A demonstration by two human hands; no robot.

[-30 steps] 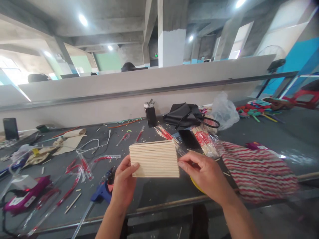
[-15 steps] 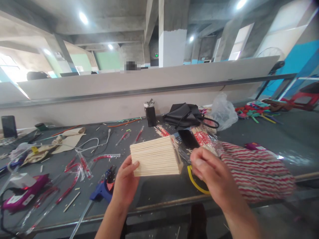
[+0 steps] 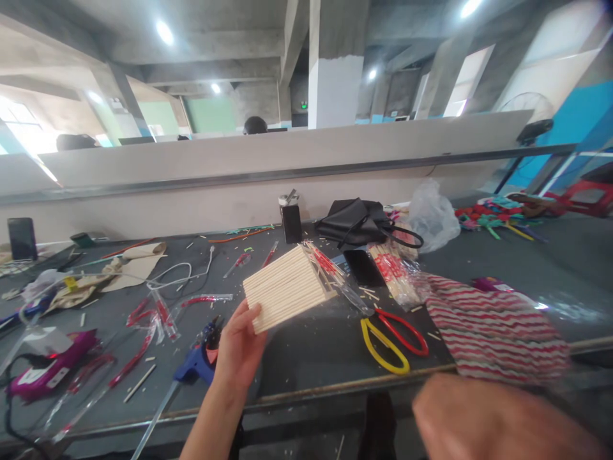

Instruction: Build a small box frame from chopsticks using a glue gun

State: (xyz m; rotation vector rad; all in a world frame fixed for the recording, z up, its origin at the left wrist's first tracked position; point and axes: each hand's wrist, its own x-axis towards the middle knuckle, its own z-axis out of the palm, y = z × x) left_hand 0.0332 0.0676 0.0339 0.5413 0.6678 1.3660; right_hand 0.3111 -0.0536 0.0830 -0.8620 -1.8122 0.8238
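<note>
1. The dark worktable is the largest thing, spanning the view; it is strewn with stick pieces, cables and wrappers.
2. A pale partition stands along the far side of the table; a dark rail crosses its face.
3. The right hand is a blur at the lower right, in front of the table edge; whether it is open, closed or gripping something I cannot tell; the nearest thing to it is a striped cloth, spread near the table's front edge in red, white and grey waves.
4. A black bag lies near the partition; a clear plastic bag sits just beside it.
5. The panel of pale sticks, its sticks laid side by side, is held above the middle of the table; it is tilted, the right end higher, with some depth showing along its right side.
6. The left hand grips the panel at its lower left corner; the thumb lies on the front face, the fingers mostly hidden behind.
7. A blue glue gun lies just left of that hand; a clear rod trails from it past the table edge.
8. A tool with red and yellow looped handles lies right of the panel; a dark phone is beyond it, next to wrapped sticks.
</note>
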